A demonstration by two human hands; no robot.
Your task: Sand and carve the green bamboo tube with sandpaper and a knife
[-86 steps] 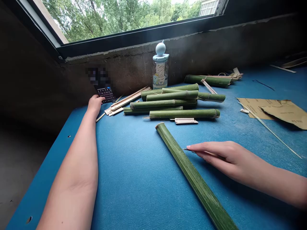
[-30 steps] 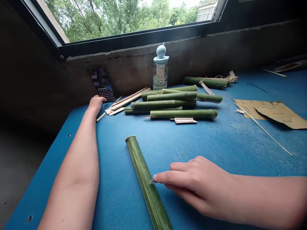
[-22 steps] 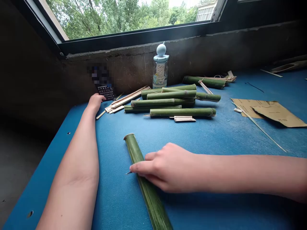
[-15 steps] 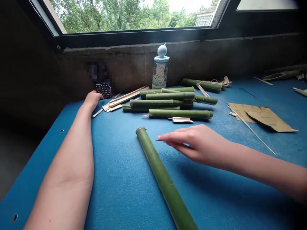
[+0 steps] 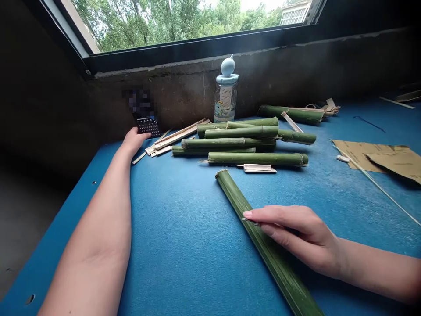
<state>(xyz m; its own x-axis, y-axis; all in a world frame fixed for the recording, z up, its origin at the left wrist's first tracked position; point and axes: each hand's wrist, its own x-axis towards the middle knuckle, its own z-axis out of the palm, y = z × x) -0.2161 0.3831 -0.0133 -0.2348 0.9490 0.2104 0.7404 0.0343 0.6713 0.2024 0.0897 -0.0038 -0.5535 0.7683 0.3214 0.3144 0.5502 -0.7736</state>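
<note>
My right hand (image 5: 296, 232) lies over the right edge of a long split green bamboo strip (image 5: 235, 197), which runs diagonally across the blue table (image 5: 164, 241). A thin pointed sliver (image 5: 246, 218) shows at the thumb and fingertips, pinched there. Its exact kind is too small to tell. At the table's far left corner, my left hand (image 5: 134, 141) sits with its fingers together against the lower edge of a black calculator (image 5: 148, 126). Whether those fingers grip the calculator is hidden.
A pile of green bamboo sections (image 5: 243, 140) lies beyond the strip, beside pale bamboo slats (image 5: 171, 138) and a small white card (image 5: 258, 168). A glass bottle (image 5: 225, 94) stands by the wall. Sandpaper sheets (image 5: 371, 153) and a thin rod (image 5: 375, 184) lie to the right.
The bamboo strip and my right hand have swung left, then back right to about their first position. My left hand has stayed by the calculator.
</note>
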